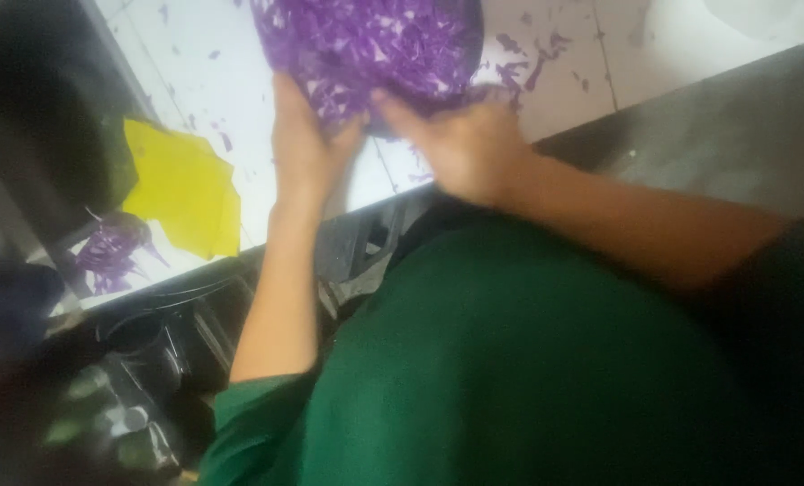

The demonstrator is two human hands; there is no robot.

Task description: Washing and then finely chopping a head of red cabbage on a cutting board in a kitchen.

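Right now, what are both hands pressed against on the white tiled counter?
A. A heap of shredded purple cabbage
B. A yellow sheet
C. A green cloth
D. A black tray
A: the left hand and right hand both rest on the near edge of the shredded purple heap; the yellow sheet lies apart, untouched.

Count in view: two hands, left hand and right hand; one pile of shredded purple cabbage; one yellow sheet; one smaller purple clump.
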